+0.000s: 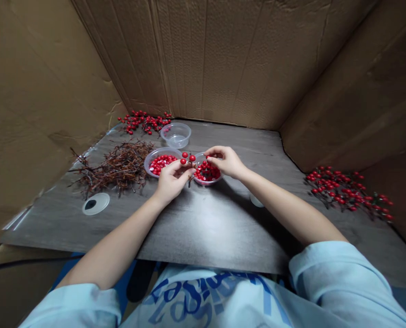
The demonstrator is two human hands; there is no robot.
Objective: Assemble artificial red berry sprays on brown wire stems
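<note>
Sprig of red berries [188, 159] sits pinched in the left hand [173, 181] at 12 o'clock above 2 berry-filled plastic bowls [147, 162], beside the right hand [227, 162], its grip unclear, with bare twigs [114, 168] heaped at 11 o'clock and berried sprays [346, 191] at 2 o'clock.

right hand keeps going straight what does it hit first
The right hand would likely meet the red berry sprig in the left hand first, though depth is unclear.
</note>
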